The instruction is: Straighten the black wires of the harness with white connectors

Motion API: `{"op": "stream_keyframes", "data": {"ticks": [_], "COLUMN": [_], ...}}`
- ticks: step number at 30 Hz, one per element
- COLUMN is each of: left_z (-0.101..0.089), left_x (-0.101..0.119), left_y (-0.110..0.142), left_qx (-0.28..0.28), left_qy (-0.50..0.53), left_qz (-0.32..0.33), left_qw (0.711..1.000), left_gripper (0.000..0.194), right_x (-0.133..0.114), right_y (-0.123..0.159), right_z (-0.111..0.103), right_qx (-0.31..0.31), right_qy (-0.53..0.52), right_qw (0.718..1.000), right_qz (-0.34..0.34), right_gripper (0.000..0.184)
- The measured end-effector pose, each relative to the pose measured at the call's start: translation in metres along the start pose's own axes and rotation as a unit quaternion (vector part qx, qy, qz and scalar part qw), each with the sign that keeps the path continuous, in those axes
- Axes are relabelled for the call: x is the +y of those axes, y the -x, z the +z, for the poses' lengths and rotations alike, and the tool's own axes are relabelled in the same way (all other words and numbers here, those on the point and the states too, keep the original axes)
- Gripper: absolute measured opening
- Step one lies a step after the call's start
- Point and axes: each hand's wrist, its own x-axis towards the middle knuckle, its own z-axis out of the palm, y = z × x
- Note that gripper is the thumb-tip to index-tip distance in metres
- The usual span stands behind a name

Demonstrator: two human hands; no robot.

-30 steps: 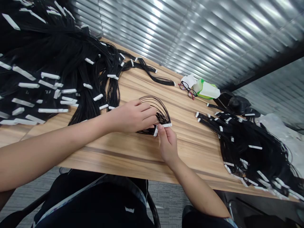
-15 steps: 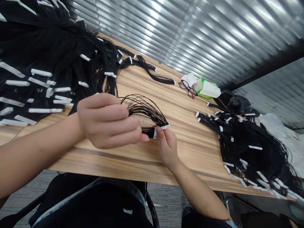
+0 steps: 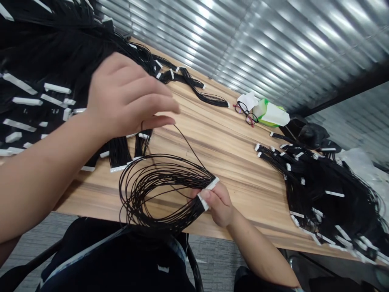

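My right hand (image 3: 219, 205) grips the two white connectors (image 3: 208, 192) of a black wire harness (image 3: 154, 190), whose thin wires fan out in a wide loop toward me over the wooden table's (image 3: 231, 162) near edge. My left hand (image 3: 127, 95) is raised above the table, fingers pinched together on a single black wire (image 3: 188, 146) pulled up from the loop.
A big heap of black harnesses with white connectors (image 3: 45, 81) covers the table's left and far left. Another pile (image 3: 328, 194) lies at the right. Glasses (image 3: 246, 113), a white tissue and a green-white packet (image 3: 270, 115) sit at the back. Corrugated metal wall behind.
My left hand has risen and moved left, drawing one wire out of the bundle. The loop has spread wide toward me, and my right hand with the connectors came nearer the table's edge.
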Motion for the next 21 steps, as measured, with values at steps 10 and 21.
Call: {"op": "stream_keyframes", "data": {"ticks": [10, 21], "left_z": [0.026, 0.023], "left_x": [0.046, 0.049], "left_y": [0.008, 0.008], "left_qx": [-0.225, -0.218], "left_qy": [0.426, 0.592], "left_qz": [-0.146, -0.249], "left_qw": [0.864, 0.735], "left_gripper": [0.025, 0.028], "right_x": [-0.002, -0.009], "right_y": [-0.004, -0.007], "right_z": [0.0, 0.001], "right_qx": [-0.009, 0.003], "right_qy": [0.009, -0.017], "right_qw": [1.0, 0.999], "right_qz": [0.014, 0.044], "right_gripper": [0.053, 0.054]}}
